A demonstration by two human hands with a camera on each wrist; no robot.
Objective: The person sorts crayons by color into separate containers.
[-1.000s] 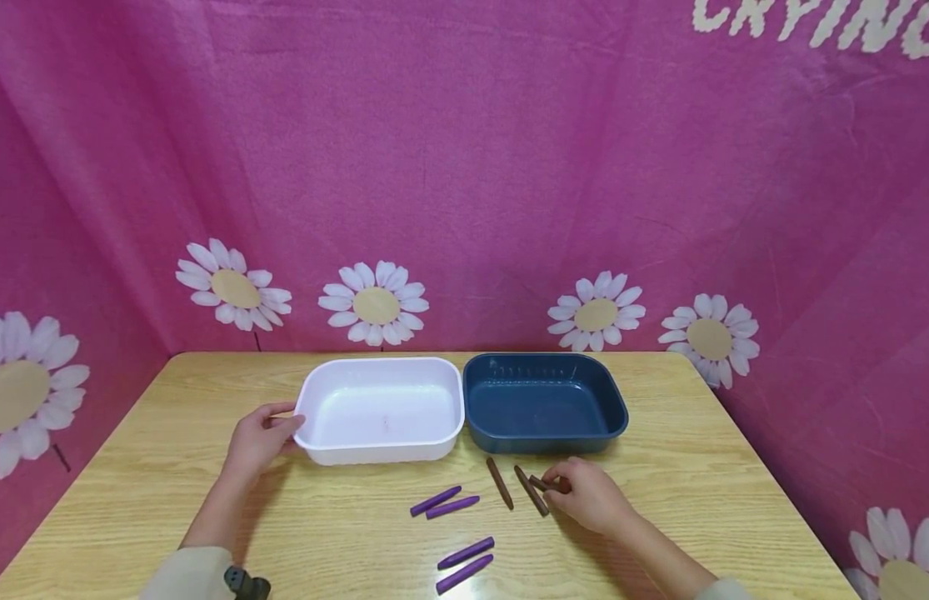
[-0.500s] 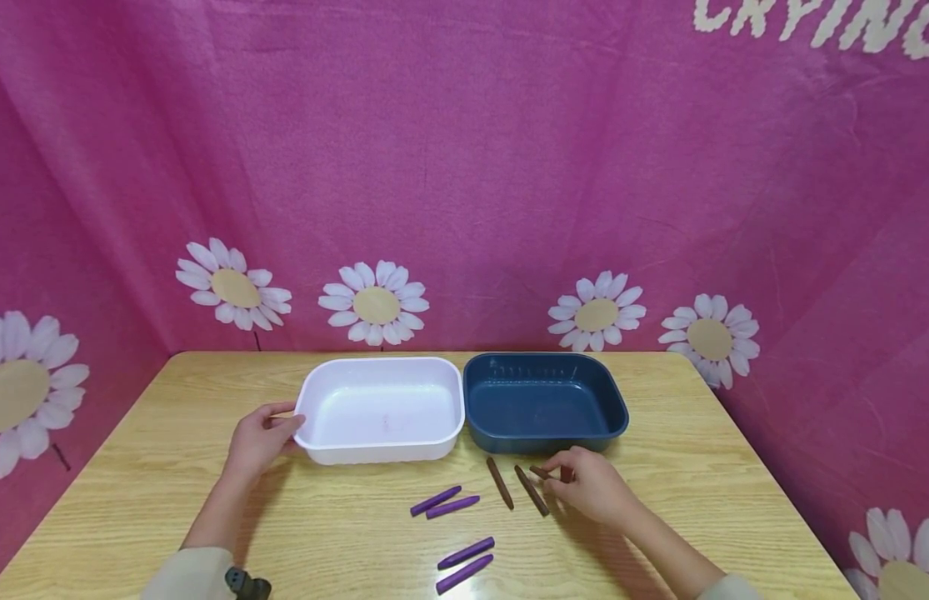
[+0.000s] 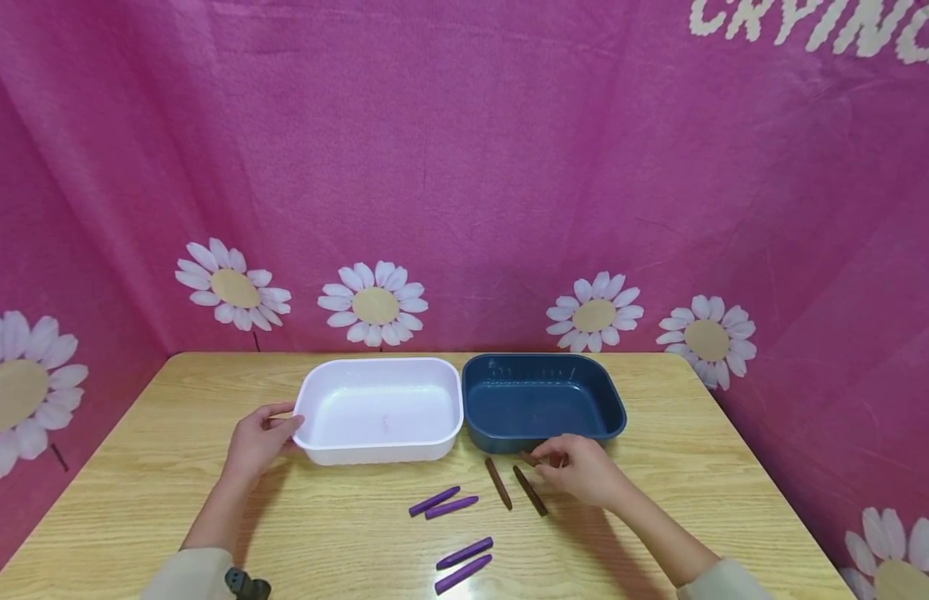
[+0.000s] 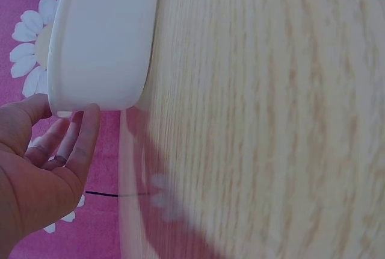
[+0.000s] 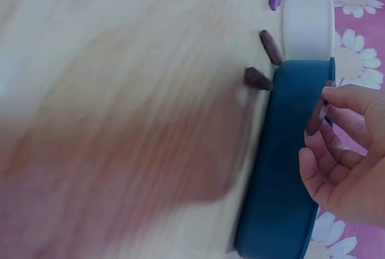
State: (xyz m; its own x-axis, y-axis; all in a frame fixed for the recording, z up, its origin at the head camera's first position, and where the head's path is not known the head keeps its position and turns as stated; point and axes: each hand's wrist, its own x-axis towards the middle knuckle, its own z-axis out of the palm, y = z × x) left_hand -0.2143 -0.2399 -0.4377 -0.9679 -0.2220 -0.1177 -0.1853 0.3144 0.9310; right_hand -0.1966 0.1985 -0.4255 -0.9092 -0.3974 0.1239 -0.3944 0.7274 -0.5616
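- Tabletop (image 3: 149,500) runs bare wood along the near edge and both flanks; pink daisy cloth (image 3: 464,167) closes in the back and the sides.
- White tub (image 3: 379,408) and dark blue tub (image 3: 542,402) sit side by side at the middle of the far half, their inner walls touching or nearly so.
- Four purple crayons (image 3: 444,502) lie in two loose pairs in front of the white tub, well apart from either hand.
- Two brown crayons (image 3: 514,485) lie on the wood just in front of the blue tub, immediately left of the right hand.
- A third brown crayon (image 5: 316,116) is held in the right hand (image 3: 576,471), close to the blue tub's near wall; the right wrist view shows it held against that wall's upper edge.
- Right hand: thumb and forefinger pinch the crayon, the other fingers loosely curled beneath.
- Left hand (image 3: 257,440): rests on the table at the white tub's left end, fingers (image 4: 81,141) nearly straight with their tips touching the tub's wall, gripping nothing.
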